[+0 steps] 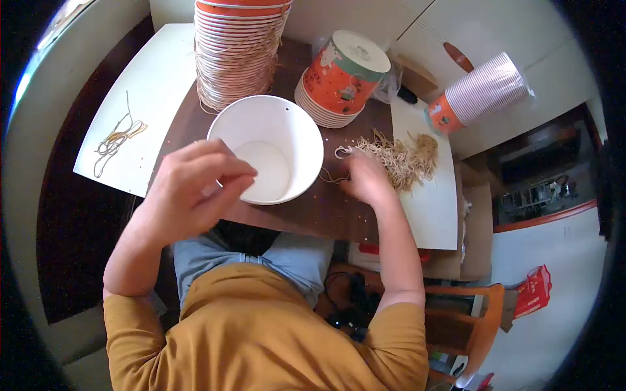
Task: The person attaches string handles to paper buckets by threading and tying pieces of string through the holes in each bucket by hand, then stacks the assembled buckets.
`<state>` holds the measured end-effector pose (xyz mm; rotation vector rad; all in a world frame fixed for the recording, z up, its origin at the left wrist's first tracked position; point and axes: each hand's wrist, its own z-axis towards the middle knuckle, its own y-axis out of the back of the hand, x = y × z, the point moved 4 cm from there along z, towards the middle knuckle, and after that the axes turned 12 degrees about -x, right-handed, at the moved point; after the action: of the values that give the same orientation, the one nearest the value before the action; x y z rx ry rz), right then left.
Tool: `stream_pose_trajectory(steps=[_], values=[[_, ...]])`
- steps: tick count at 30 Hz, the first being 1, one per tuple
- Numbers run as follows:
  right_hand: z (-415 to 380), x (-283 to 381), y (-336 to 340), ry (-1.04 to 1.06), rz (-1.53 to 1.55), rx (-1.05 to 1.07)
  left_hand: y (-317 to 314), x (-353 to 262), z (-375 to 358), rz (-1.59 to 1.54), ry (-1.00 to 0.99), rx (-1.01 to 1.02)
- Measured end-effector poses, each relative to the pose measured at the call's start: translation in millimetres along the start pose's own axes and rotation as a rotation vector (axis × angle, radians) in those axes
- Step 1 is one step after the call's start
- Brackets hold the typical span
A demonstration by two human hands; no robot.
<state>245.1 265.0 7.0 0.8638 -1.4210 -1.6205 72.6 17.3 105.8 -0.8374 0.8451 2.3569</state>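
The person sits at a dark table (326,212) with one white paper bucket (270,148) standing upright and open directly in front. The left hand (195,189) hovers at the near rim of the bucket, thumb and forefinger pinched together; whether anything thin sits between them cannot be told. The right hand (366,179) rests, fingers curled downward, on the near edge of a loose heap of tan string pieces (398,156) that lies on a white board (430,202) just right of the bucket; its grip is hidden, so it cannot be told whether it has closed on a strand. A small hole (285,101) shows near the far rim of the bucket. Behind the bucket stands a tall stack of nested buckets (238,45), with a shorter orange stack (339,78) beside it and a third stack lying on its side (486,91) further right. A few spare strands (117,140) lie on a second white sheet (140,98) at left. Judged from this layout, the work goes best if the right hand draws a single strand clear of the heap before lifting, to avoid dragging a tangle, while the left hand steadies the rim so the light bucket does not slide or tip.
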Motion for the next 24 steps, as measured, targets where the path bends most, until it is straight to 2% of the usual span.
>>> stream_pose_trajectory(steps=[1, 4, 5, 7, 9, 11, 13, 16, 18, 22, 24], values=[[-1, 1, -3, 0.052, -0.062, -0.022, -1, -4, -3, -0.009, -0.047, -0.001], [6, -8, -23, 0.06, -0.058, 0.108, -7, -15, -7, 0.003, -0.238, 0.033], [6, -14, -19, 0.041, 0.111, 0.056, -9, -17, -9, 0.002, -0.288, 0.041], [1, -23, 8, 0.002, 0.451, -0.039, -9, -15, -8, -0.05, -0.21, 0.061], [-2, -26, 43, -0.162, 0.762, -0.009, -10, -11, 3, -0.124, -0.102, 0.077], [-3, -22, 78, -0.226, 0.962, 0.037, -16, -11, 27, -0.137, -0.097, 0.122], [-1, -13, 108, -0.239, 1.053, 0.058, -30, -17, 54, -0.102, -0.124, 0.105], [5, 0, 146, -0.235, 1.09, 0.033, -67, -17, 74, -0.127, -0.109, 0.244], [8, 8, 167, -0.217, 1.075, 0.017, -91, -21, 84, -0.213, -0.055, 0.345], [9, 18, 192, -0.137, 1.307, -0.029, -104, -22, 94, -0.419, 0.157, 0.572], [4, 14, 202, -0.138, 1.482, -0.057, -97, -21, 93, -0.479, 0.157, 0.6]])
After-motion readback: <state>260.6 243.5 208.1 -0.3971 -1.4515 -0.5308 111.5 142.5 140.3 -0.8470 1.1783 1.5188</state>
